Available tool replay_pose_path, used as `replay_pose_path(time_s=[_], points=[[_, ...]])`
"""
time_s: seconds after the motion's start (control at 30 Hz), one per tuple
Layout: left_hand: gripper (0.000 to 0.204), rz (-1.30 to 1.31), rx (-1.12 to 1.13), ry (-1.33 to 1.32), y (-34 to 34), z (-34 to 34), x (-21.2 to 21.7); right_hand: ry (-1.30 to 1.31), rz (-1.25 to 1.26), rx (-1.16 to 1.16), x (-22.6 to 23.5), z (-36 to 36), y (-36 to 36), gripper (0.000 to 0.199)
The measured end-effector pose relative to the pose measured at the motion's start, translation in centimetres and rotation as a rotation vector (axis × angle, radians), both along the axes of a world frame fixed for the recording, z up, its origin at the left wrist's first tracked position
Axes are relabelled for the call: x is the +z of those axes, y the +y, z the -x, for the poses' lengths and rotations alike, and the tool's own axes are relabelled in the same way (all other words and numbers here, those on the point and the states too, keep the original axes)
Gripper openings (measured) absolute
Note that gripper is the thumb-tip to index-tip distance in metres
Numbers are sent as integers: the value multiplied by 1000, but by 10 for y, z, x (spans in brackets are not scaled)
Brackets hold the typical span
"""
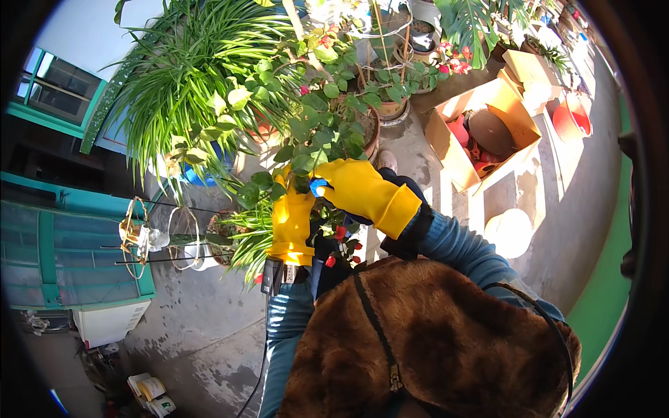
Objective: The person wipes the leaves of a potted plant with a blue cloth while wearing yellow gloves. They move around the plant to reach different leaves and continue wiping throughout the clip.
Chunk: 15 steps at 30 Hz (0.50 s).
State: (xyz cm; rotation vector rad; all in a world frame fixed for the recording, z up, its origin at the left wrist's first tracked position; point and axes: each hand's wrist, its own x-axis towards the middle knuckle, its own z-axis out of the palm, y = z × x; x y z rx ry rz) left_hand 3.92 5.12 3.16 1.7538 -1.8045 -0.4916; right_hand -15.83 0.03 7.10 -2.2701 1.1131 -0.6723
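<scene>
Nearest is the wearer's brown furry garment (432, 334). Just beyond, the right hand (359, 191), yellow-gloved, grasps a small blue object (319, 187), too hidden to identify. Beside it, the left hand (293, 219), also gloved, reaches among leaves; its grip cannot be told. The leafy plant (317, 139) is at and beyond both hands. The step seems to be close work on its stems; the next move calls for parting foliage gently.

The concrete floor (202, 327) gives elbow room leftward, up to its edge at the green-framed cabinet (47, 265). Rightward, a cardboard box (502, 167) narrows the space; farther, a grassy plant (202, 76) crowds in.
</scene>
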Motion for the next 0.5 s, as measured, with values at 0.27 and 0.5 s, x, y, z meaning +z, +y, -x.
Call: replay_pose_path(time_s=[0.27,0.5], points=[[39,166,-190,-106,-13,-10,-27,30,175,-37,14,-30,-33,22],[42,100,-64,-30,-12,7,-8,217,15,-87,-2,-34,-41,21]])
